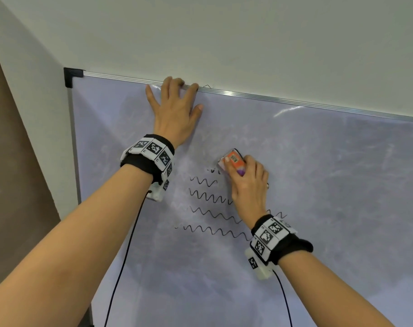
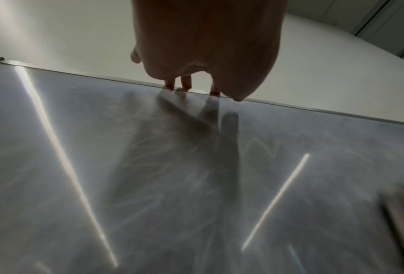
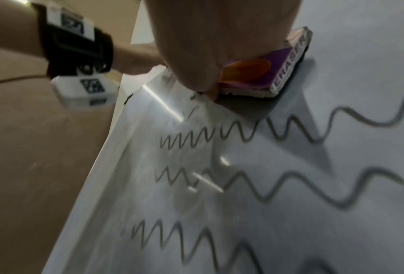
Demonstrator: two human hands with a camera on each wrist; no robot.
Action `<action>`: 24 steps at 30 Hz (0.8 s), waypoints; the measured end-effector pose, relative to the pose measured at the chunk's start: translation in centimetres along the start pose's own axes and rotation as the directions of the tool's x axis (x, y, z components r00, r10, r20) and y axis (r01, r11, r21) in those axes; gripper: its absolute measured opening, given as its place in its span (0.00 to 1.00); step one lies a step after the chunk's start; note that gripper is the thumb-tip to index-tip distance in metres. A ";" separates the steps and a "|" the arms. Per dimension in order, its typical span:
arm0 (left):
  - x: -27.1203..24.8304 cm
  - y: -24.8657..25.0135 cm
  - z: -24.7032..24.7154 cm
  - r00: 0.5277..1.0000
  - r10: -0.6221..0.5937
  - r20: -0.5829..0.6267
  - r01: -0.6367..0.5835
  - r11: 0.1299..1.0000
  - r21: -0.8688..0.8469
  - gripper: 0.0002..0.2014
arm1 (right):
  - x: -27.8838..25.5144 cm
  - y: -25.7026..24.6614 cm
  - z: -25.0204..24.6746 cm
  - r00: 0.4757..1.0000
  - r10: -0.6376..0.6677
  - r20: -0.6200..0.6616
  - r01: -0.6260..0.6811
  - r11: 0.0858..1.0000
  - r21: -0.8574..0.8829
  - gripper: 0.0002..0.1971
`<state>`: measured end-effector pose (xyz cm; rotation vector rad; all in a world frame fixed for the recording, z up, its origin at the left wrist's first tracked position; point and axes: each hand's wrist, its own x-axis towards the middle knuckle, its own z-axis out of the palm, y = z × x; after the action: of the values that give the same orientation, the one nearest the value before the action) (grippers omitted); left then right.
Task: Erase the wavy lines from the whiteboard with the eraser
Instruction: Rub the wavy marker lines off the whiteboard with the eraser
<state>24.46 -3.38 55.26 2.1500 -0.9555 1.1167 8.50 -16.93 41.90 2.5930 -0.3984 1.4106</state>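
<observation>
The whiteboard (image 1: 318, 173) hangs on a pale wall, smudged grey. Several black wavy lines (image 1: 210, 197) run in rows at its middle; the top row is only faint remnants. My right hand (image 1: 248, 182) grips an orange and purple eraser (image 1: 233, 159) and presses it flat on the board just above the rows. In the right wrist view the eraser (image 3: 278, 61) lies pad-down above the wavy lines (image 3: 243, 133). My left hand (image 1: 174, 114) lies flat on the board up left, fingers spread. Its fingertips (image 2: 187, 83) reach the top rail.
The board's metal frame has a black corner cap (image 1: 72, 75) at top left. A brown surface (image 1: 16, 185) lies left of the board. Black cables (image 1: 125, 256) hang from both wrist cameras. My left wristband (image 3: 74, 37) shows in the right wrist view.
</observation>
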 end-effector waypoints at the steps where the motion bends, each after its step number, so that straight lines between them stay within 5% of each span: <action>1: 0.1 -0.3 0.0 1.000 -0.006 0.002 0.006 1.000 0.008 0.21 | -0.8 -0.3 0.4 0.999 -0.026 0.023 0.027 1.000 -0.008 0.39; 6: 0.1 -1.2 -0.9 0.999 0.030 0.029 -0.032 0.995 0.090 0.23 | -5.1 -1.0 1.6 0.963 -0.207 0.175 0.218 0.975 -0.044 0.44; 13: 0.0 -1.4 -1.0 1.000 0.022 0.022 -0.024 0.995 0.099 0.24 | 0.9 -1.2 0.4 1.000 -0.001 -0.009 0.001 1.000 0.007 0.35; 20: 0.0 -1.7 -0.9 0.999 0.028 0.030 -0.031 0.995 0.094 0.24 | -3.5 -2.7 2.0 0.967 -0.207 0.147 0.213 0.977 -0.024 0.41; 24: -0.1 -1.7 -0.8 0.999 0.026 0.025 -0.028 0.996 0.090 0.24 | -1.2 -2.4 1.2 0.987 -0.123 0.102 0.126 0.992 -0.018 0.40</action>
<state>25.39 -1.74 55.41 2.2330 -0.9645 1.1703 9.54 -14.79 40.22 2.6267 -0.2596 1.2310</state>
